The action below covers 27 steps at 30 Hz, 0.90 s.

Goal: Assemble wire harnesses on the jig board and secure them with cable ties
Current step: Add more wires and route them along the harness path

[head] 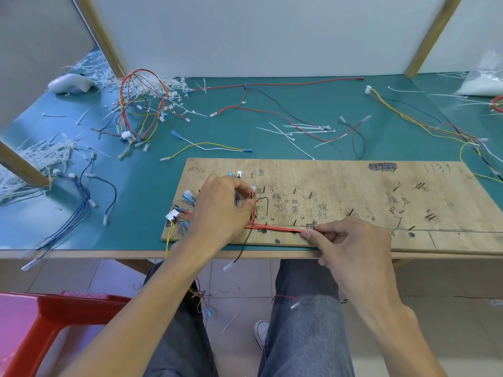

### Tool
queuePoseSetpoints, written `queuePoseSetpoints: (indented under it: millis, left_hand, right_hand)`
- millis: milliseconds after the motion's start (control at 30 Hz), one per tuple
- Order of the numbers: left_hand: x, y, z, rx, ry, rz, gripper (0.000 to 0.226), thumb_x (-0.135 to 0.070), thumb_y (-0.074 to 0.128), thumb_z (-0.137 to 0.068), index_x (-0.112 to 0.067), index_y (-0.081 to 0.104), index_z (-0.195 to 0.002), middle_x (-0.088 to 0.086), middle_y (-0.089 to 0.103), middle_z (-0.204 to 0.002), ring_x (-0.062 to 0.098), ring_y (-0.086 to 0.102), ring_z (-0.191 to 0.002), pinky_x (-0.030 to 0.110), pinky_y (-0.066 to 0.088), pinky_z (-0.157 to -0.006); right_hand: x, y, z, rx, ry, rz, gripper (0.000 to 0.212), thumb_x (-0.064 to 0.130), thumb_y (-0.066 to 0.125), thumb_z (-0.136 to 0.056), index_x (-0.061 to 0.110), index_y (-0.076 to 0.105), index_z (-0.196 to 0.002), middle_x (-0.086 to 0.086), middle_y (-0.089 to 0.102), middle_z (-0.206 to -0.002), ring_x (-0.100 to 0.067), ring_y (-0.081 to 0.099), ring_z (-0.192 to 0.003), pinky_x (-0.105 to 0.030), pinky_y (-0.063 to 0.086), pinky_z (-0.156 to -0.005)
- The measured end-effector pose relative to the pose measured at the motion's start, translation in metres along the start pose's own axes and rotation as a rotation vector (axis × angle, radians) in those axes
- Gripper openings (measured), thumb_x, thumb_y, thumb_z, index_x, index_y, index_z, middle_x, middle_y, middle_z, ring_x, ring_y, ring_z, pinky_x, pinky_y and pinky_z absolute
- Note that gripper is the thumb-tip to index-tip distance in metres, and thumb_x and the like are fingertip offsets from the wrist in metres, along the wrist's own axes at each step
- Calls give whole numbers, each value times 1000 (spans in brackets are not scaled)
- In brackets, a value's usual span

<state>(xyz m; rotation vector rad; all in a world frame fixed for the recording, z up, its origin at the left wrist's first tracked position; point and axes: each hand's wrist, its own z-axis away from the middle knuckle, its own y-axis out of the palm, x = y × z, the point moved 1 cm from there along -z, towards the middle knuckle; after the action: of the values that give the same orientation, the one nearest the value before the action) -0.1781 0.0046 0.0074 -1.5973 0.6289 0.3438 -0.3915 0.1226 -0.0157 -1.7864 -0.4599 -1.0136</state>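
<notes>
Head view had your left hand [223,206] pinching the bundle [252,216] where it turned, your right hand [351,244] gripping the red wires [275,228], stretched flat along the near edge of the jig board [353,180]. Keeping them taut and parallel looked wise before fetching cable ties [302,129] from the bench [141,191].

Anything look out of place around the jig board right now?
Yes: a black wire from the jig board droops over the table edge, its end dangling, and loose wire scraps lie on the floor.
</notes>
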Motion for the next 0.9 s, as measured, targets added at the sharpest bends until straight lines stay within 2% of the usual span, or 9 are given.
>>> queuePoseSetpoints:
  millis: [100, 200, 333, 433, 533, 600, 700, 833, 900]
  left_hand:
    - [3, -3, -4, 44, -2, 23, 20, -23, 78, -87, -38, 75, -100, -18, 57, -96, 2, 44, -100, 17, 29, -81]
    - [6, -5, -5, 74, 73, -5, 23, -20, 78, -88, -33, 76, -107, -13, 58, -105, -3, 32, -98, 12, 23, -82]
    - [10, -5, 0, 61, 200, -52, 34, -23, 82, -86, -30, 74, -118, -15, 56, -107, -2, 26, -101, 11, 21, -85]
    - [11, -2, 4, 17, 244, -73, 38, -22, 85, -84, -25, 74, -121, -14, 60, -115, 1, 30, -107, 11, 23, -91]
    - [12, -1, 10, -22, 314, -73, 44, -21, 85, -83, -23, 71, -125, -13, 62, -120, 5, 38, -112, 9, 24, -97]
    - [14, -1, 13, -16, 333, -78, 46, -23, 83, -85, -25, 69, -128, -11, 65, -122, 8, 43, -116, 17, 31, -100]
    - [17, -2, 15, -31, 374, -102, 34, -25, 80, -88, -22, 73, -121, -12, 66, -118, 9, 47, -117, 23, 42, -99]
    - [16, -2, 15, -40, 423, -126, 38, -22, 83, -85, -17, 73, -121, -10, 65, -118, 12, 51, -115, 19, 39, -99]
    - [14, -2, 15, -31, 445, -139, 38, -18, 83, -84, -16, 74, -121, -9, 67, -118, 13, 53, -113, 23, 44, -99]
  right_hand:
    - [-2, 1, -1, 26, 37, -22, 18, 45, 91, -79, 41, 73, -80, 21, 68, -60, -3, 64, -42, -31, 58, -53]
    - [-4, 0, -3, 53, 47, -13, 18, 38, 91, -81, 40, 73, -85, 20, 69, -62, -5, 65, -42, -38, 61, -57]
    - [-5, 0, -4, 48, 34, 27, 19, 32, 90, -83, 26, 81, -98, 12, 68, -65, -5, 65, -43, -36, 60, -58]
    - [0, -4, -5, 38, -3, 85, 15, 32, 91, -82, 27, 81, -92, 11, 66, -56, -3, 65, -46, -38, 60, -63]
    - [7, -6, -6, 43, -62, 193, 11, 34, 89, -84, 27, 81, -81, 9, 62, -50, -11, 66, -56, -43, 59, -70]
    - [8, -6, -7, 51, -75, 220, 12, 34, 87, -86, 24, 82, -82, 6, 65, -59, -21, 68, -61, -44, 58, -71]
    - [9, -5, -10, 87, -96, 277, 15, 36, 83, -90, 21, 84, -88, 1, 66, -79, -27, 68, -68, -46, 56, -74]
    - [11, -7, -12, 108, -127, 323, 17, 40, 79, -92, 24, 84, -88, 5, 62, -82, -24, 65, -64, -46, 55, -72]
    - [10, -7, -12, 106, -130, 315, 17, 39, 80, -91, 24, 84, -87, 5, 61, -81, -24, 66, -63, -46, 56, -71]
